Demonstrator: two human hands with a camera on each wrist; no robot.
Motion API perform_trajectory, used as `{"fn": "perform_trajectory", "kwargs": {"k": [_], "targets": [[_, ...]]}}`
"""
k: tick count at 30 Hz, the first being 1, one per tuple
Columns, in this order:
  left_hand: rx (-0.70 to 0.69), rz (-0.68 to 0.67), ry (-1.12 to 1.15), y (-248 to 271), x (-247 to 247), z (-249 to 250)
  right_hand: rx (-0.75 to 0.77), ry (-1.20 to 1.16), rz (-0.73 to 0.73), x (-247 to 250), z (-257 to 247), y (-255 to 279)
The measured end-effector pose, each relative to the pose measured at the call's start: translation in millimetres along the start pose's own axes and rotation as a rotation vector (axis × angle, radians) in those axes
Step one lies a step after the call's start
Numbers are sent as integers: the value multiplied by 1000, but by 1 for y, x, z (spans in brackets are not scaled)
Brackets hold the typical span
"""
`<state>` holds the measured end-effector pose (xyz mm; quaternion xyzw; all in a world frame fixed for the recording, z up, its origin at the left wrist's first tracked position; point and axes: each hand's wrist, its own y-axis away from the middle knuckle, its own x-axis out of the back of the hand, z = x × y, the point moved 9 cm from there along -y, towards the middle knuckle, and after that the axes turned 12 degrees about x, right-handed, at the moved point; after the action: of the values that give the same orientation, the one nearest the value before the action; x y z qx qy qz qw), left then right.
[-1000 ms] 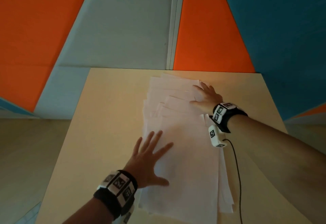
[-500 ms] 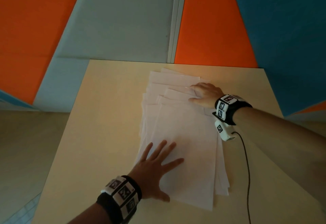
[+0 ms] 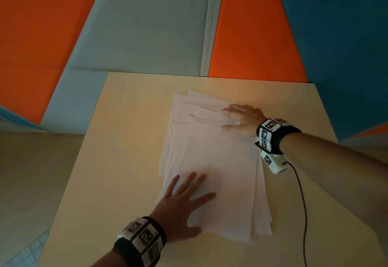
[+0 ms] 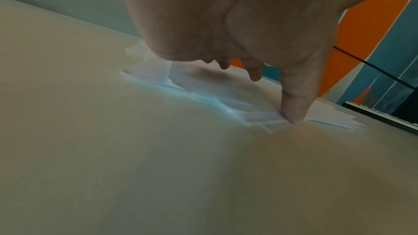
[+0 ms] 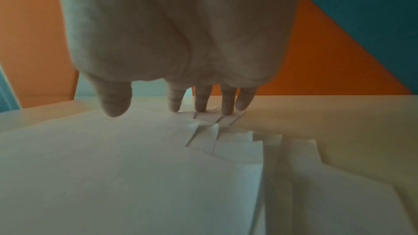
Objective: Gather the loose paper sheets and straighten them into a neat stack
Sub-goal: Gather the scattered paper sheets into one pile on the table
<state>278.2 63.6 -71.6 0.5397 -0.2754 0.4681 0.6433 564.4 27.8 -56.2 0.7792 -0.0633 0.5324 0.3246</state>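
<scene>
The fanned pile of white paper sheets (image 3: pixel 214 161) lies lengthwise away from the person on the pale wooden table (image 3: pixel 126 140), left hand (image 3: pixel 180 205) spread flat on its near-left corner, right hand (image 3: pixel 241 119) flat-fingered on the staggered far-right edges

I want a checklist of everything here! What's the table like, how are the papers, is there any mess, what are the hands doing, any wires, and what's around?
Surface: pale wooden table, seemingly bare around the papers.
Job's things: white paper sheets lie in one overlapping pile, edges fanned and uneven, not yet squared.
Clutter: nothing seen.
Grippers: left hand lies flat with fingers spread on the pile's near left part; right hand presses straight fingers on the far right corners.
Cables: black cable runs from the right wrist camera over the table toward the near edge.
Surroundings: orange, grey and teal wall panels behind the table.
</scene>
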Motion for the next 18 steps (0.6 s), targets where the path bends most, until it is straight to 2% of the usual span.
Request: {"fn": "perform_trajectory", "kwargs": {"k": [6,9,11,13,18], "targets": [[12,42,12,7,0,-5,31,-4,-24,-4,-10,13],[-3,61,14,10,-3,-5,6,-13,14,6,-7,9],[-9,39,17,11,-7,-5,-15,-45,-24,1,-4,6],[1,78,17,9,-4,-8,-30,-63,-67,-7,-4,5],[66,107,-44,4,-8,-14,-25,-78,25,-7,-11,9]]}}
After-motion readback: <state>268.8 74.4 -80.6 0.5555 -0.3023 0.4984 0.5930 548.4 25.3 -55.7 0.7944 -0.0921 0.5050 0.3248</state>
